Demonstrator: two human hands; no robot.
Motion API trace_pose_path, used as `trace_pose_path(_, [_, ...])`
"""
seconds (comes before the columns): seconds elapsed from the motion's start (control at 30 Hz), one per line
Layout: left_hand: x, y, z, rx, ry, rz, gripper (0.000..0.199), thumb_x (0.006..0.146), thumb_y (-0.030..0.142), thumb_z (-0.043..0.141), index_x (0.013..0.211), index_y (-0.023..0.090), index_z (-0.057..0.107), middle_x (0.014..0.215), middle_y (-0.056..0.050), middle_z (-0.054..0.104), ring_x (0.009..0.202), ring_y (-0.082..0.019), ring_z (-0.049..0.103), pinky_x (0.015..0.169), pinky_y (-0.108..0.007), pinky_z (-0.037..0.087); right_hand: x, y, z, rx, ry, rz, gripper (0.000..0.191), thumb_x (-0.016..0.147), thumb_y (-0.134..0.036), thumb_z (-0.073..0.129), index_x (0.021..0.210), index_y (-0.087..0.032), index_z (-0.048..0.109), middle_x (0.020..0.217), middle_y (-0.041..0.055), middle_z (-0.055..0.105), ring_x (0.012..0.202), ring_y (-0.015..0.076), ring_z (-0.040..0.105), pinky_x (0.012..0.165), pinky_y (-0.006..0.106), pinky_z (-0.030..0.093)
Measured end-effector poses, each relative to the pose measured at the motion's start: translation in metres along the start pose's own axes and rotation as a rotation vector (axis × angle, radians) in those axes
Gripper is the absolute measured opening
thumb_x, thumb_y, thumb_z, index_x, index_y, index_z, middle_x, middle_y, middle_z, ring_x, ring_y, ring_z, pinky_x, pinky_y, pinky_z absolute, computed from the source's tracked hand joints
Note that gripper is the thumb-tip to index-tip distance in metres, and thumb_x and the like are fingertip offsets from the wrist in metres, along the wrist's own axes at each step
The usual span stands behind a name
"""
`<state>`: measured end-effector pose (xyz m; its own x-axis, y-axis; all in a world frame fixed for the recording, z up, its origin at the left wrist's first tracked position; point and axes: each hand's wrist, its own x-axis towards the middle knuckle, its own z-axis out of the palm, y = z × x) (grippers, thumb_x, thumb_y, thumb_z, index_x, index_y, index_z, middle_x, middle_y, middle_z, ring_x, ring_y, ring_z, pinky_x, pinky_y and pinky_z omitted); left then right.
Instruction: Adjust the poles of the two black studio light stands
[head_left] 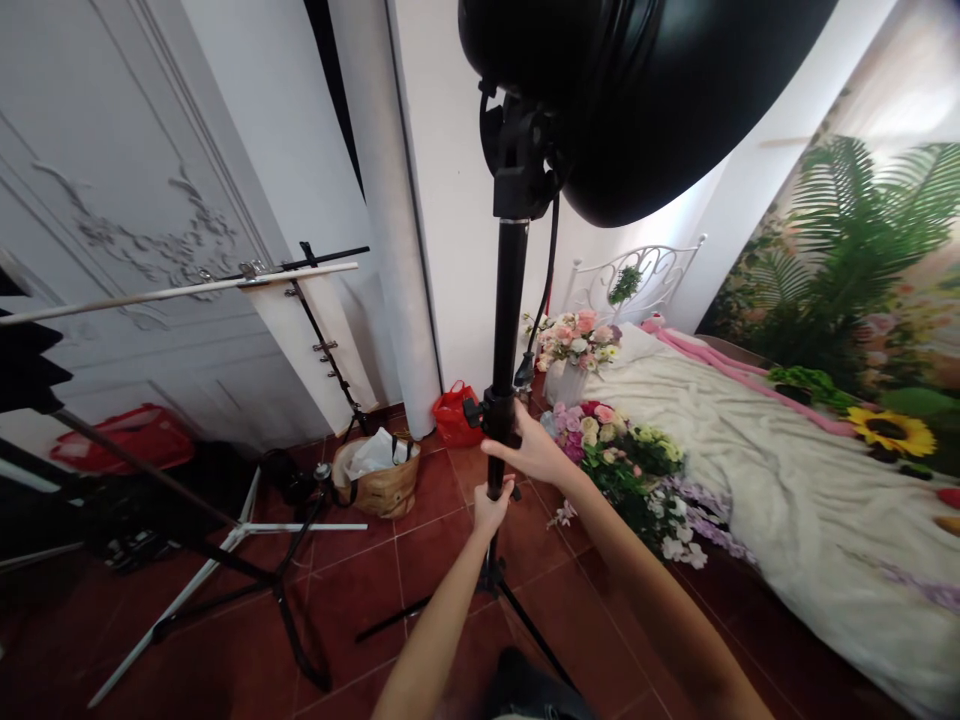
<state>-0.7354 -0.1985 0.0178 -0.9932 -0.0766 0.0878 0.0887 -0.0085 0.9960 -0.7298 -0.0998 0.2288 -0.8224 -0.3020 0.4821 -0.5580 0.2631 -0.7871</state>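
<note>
A black light stand [510, 300] rises upright in front of me, with a large black lamp head [637, 100] at its top and a cable hanging beside the pole. Around the lower part of the pole, my left hand [493, 503] is closed. Just above it, my right hand [529, 450] is wrapped around the pole from the right, with its thumb across the front, right below the black collar and its knob [474, 411]. The stand's legs [532, 630] spread on the floor below my hands.
To the left stand other tripods [281, 590] with a horizontal pole [180, 290]. A wicker basket [386, 485] and a red bag [457, 415] sit near the wall. On the right are flowers [607, 450] and a bed [750, 470] with a cream cover.
</note>
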Motion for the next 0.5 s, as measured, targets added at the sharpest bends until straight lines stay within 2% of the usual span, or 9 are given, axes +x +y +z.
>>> trace_pose_path(0.07, [0.001, -0.001, -0.001, 0.015, 0.017, -0.009, 0.028, 0.067, 0.033, 0.065, 0.083, 0.01, 0.07, 0.067, -0.009, 0.067, 0.058, -0.016, 0.061, 0.053, -0.024, 0.046, -0.028, 0.031, -0.003, -0.024, -0.105, 0.011, 0.059, 0.074, -0.04, 0.061, 0.125, -0.016, 0.042, 0.118, 0.0104, 0.055, 0.105, 0.0203, 0.053, 0.089, 0.035, 0.043])
trace_pose_path(0.17, [0.001, -0.001, -0.001, 0.005, -0.009, -0.01, 0.026, 0.068, 0.031, 0.064, 0.084, 0.011, 0.07, 0.074, -0.01, 0.069, 0.066, -0.018, 0.063, 0.06, -0.027, 0.049, -0.075, 0.087, 0.007, -0.144, -0.08, 0.191, 0.042, 0.087, -0.044, 0.04, 0.117, -0.019, 0.053, 0.119, 0.01, 0.056, 0.112, 0.0211, 0.05, 0.098, 0.04, 0.036])
trace_pose_path(0.27, [0.0, 0.002, -0.001, -0.022, -0.035, 0.007, 0.026, 0.068, 0.027, 0.062, 0.088, 0.013, 0.07, 0.082, -0.011, 0.069, 0.073, -0.019, 0.064, 0.068, -0.029, 0.05, -0.112, 0.131, 0.026, -0.142, -0.107, 0.295, 0.046, 0.091, -0.044, 0.026, 0.113, -0.019, 0.058, 0.118, 0.008, 0.058, 0.113, 0.0203, 0.05, 0.101, 0.039, 0.033])
trace_pose_path(0.37, [0.0, 0.004, 0.0, -0.017, -0.014, 0.031, 0.026, 0.067, 0.023, 0.063, 0.091, 0.014, 0.069, 0.084, -0.011, 0.069, 0.077, -0.019, 0.064, 0.073, -0.031, 0.05, -0.128, 0.152, 0.041, -0.147, -0.116, 0.351, 0.049, 0.091, -0.044, 0.023, 0.118, -0.02, 0.056, 0.121, 0.0067, 0.057, 0.114, 0.0198, 0.049, 0.101, 0.038, 0.032])
trace_pose_path(0.5, [0.002, 0.002, 0.001, -0.024, 0.017, 0.001, 0.028, 0.064, 0.021, 0.065, 0.09, 0.013, 0.069, 0.076, -0.009, 0.069, 0.075, -0.019, 0.064, 0.073, -0.031, 0.05, -0.127, 0.165, 0.047, -0.207, -0.106, 0.404, 0.048, 0.091, -0.046, 0.023, 0.121, -0.023, 0.053, 0.119, 0.0046, 0.058, 0.112, 0.0204, 0.05, 0.099, 0.037, 0.033])
